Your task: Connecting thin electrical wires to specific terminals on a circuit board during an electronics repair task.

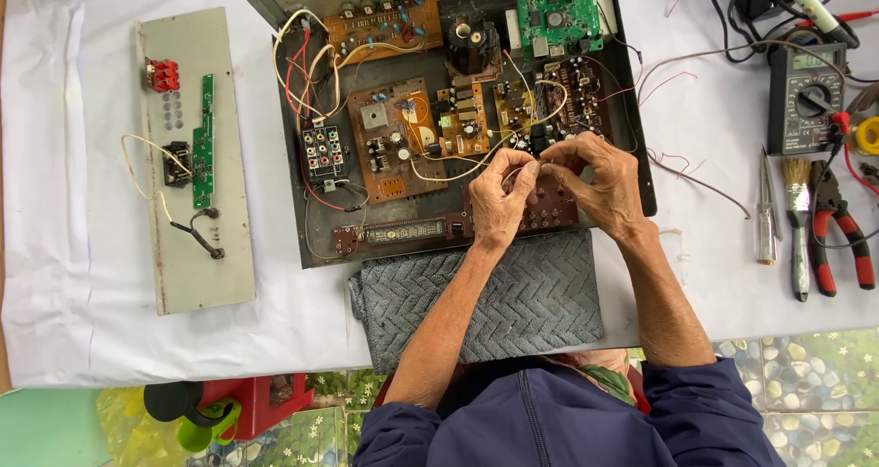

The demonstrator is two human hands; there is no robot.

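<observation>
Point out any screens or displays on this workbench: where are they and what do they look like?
Multimeter: far right on the white cloth; dark case, small pale grey-green rectangular screen at its top, round dial below.
Display strip: front edge of the opened metal chassis, just left of the left hand; long, narrow, dark glass on a brown board.

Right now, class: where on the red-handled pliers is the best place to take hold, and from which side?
Grip the red-handled pliers by the two insulated handles, coming from the table's near edge: the handles point toward the person, the jaws lie under wires by the multimeter.
</observation>
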